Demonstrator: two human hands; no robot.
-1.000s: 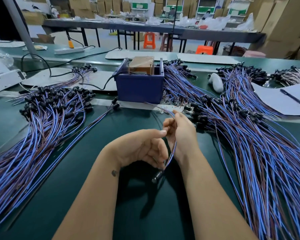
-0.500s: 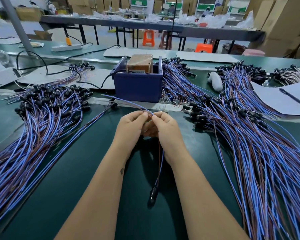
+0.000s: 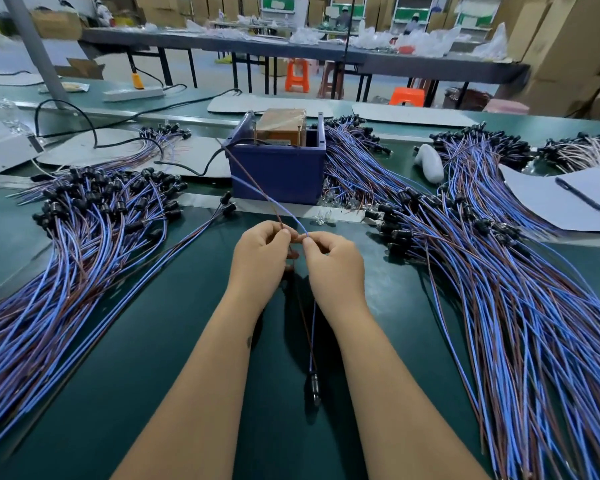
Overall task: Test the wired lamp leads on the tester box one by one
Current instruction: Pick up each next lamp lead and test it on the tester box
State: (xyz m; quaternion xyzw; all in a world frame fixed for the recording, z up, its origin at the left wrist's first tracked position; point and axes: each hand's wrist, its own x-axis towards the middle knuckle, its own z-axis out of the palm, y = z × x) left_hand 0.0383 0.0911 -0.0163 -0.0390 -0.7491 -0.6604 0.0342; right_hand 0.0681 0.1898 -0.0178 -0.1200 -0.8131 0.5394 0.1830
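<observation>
Pinching one lamp lead (image 3: pixel 312 327) between my left hand (image 3: pixel 262 259) and right hand (image 3: pixel 333 261), I judge it light and floppy; bare ends reach ahead toward the tester box (image 3: pixel 278 168), lamp dangling below.

tester box (image 3: pixel 278 171) behind hands (image 3: pixel 297 261), leads (image 3: pixel 84 244) apparently flanking

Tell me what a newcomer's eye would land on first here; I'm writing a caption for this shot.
First, the two great fans of blue and brown lamp leads, the left pile and the right pile, spread across the green table. Then, at centre, the left hand and right hand each pinching a wire of one lead, whose black lamp end dangles between the forearms. Behind them stands the blue tester box.
</observation>
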